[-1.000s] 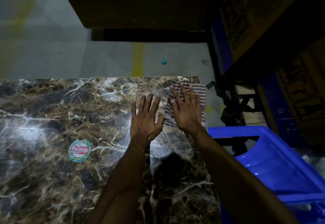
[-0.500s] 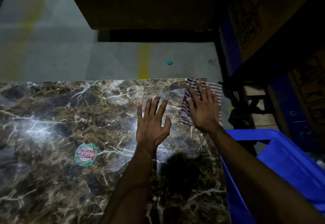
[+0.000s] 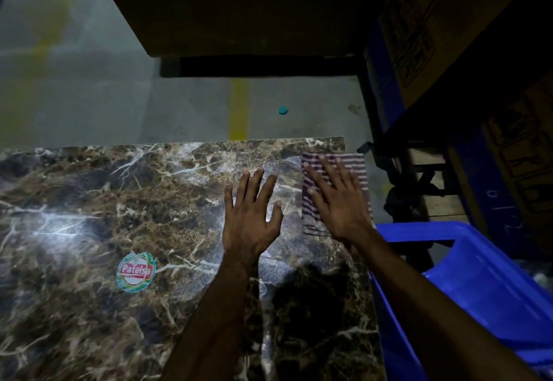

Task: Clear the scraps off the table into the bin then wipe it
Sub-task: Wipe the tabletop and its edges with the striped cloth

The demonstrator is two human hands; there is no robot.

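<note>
A: Containers first. What's there?
B: One blue bin, low right, hard against the right edge of the worktop. Inside is mostly dark; something pale shows at its far right side, can't tell what.

A: Cloth?
B: Striped cloth at the far right corner of the worktop, lying flat, its right edge hanging a bit past the worktop edge.

A: Right hand?
B: Right hand lies palm down on the cloth, fingers straight and spread, pressing it onto the marble. Not curled round it.

A: Left hand?
B: Left hand flat on the bare worktop just beside the cloth, fingers straight and apart, holding nothing. Doesn't touch the cloth.

A: Scraps on the worktop?
B: Can't make out any. Only a round sticker stuck to the surface, left of the left forearm, well apart from the cloth.

A: Anything else?
B: Small teal cap on the floor beyond the worktop. Cardboard boxes stacked at the right, above the bin.
</note>
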